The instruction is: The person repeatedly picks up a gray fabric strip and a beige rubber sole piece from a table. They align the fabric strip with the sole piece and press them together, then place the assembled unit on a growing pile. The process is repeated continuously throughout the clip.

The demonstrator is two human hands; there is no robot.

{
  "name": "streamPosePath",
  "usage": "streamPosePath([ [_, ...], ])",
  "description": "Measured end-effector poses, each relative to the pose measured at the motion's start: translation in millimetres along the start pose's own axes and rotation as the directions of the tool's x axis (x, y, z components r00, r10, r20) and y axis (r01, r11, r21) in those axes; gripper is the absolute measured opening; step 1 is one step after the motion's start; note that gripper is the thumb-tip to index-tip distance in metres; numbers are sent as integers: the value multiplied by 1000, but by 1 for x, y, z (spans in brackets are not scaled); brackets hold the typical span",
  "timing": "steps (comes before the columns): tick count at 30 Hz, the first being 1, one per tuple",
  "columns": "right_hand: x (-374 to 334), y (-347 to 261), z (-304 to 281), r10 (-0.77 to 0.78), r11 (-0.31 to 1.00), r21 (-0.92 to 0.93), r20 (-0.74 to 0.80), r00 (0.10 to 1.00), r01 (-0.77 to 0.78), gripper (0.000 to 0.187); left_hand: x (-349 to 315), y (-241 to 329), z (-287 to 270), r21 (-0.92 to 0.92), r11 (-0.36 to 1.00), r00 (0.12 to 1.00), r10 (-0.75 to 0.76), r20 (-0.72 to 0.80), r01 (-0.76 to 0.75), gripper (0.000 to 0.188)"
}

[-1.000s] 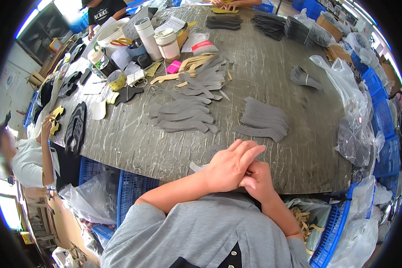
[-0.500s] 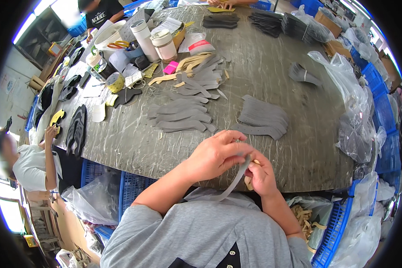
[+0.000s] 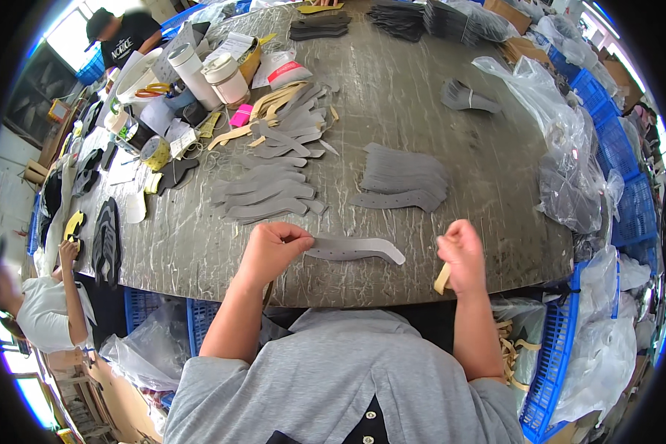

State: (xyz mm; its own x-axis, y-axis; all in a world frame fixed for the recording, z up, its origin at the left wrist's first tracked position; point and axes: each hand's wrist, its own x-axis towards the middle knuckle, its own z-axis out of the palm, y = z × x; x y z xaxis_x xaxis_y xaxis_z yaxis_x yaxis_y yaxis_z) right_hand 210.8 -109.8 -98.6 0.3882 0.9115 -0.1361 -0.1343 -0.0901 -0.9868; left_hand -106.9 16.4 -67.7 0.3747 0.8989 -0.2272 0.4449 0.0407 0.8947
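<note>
My left hand (image 3: 271, 251) pinches the left end of a grey curved strip (image 3: 351, 249) with a row of small holes, low over the table's near edge. Below that hand hangs a narrow brownish piece (image 3: 268, 293), too small to make out. To the right, my right hand (image 3: 463, 257) is closed, slightly blurred, with a short tan strip (image 3: 442, 278) sticking out of it. Beyond the held strip lies a neat stack of like grey strips (image 3: 403, 176). Farther left, more grey strips (image 3: 263, 191) are spread in overlapping rows.
Tan strips (image 3: 277, 103), a white jar (image 3: 226, 80), a tape roll (image 3: 155, 153) and papers crowd the back left. A banded grey bundle (image 3: 470, 97) and clear plastic bags (image 3: 570, 189) lie to the right. Blue crates (image 3: 555, 370) line the table (image 3: 510, 207). Co-workers are at the left and far side.
My hands, together before, have moved apart. The grey strip now stretches rightward from my left hand, while my right hand has drawn away with the tan strip. The whole view has shifted slightly.
</note>
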Motion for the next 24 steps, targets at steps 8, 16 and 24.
streamPosePath([
  [8, -10, 11, 31, 95, 988, -136, 203, 975, -68, 18, 6, -17, 17, 39, 999, 999, -15, 30, 14, 17],
  [16, -1, 38, 47, -67, 944, -317, 97, 993, 95, 13, 12, -27, 19, 187, 982, 999, -29, 45, 20, 18],
  [24, -2, 41, 51, -21, 899, -434, 89, 996, 57, 14, 13, -25, 19, 227, 971, 993, -97, 66, 80, 17],
])
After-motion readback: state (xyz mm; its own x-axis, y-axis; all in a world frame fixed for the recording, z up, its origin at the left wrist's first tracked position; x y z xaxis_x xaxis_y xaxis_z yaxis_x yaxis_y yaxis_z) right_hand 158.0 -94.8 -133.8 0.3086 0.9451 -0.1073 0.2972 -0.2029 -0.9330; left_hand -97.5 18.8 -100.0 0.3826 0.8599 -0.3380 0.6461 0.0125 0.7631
